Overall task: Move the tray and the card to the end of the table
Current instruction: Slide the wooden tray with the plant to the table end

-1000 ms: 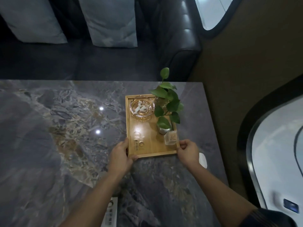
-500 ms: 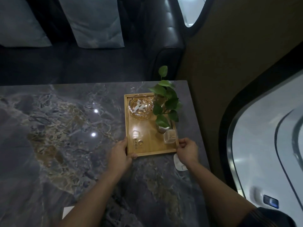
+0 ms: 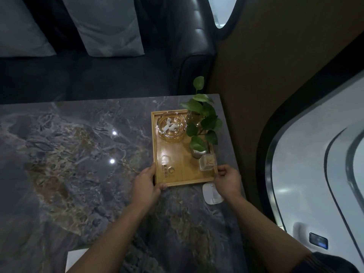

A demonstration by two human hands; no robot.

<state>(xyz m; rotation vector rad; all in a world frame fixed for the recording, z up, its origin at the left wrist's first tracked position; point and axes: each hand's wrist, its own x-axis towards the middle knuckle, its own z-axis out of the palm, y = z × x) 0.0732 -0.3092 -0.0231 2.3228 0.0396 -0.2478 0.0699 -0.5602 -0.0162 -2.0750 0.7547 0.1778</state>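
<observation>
Both hands (image 3: 146, 183) (image 3: 228, 179) on tray (image 3: 177, 174) corners

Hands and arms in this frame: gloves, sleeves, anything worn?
No gloves: the left hand and right hand are bare, and no rings or watch show. Both forearms are bare as far as the frame shows. Only on the right arm does clothing appear, a dark, finely striped sleeve at the bottom corner. No cables or markings.

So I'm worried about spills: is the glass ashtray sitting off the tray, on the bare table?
No, the glass ashtray sits inside the wooden tray, at its far end beside the plant.
</observation>
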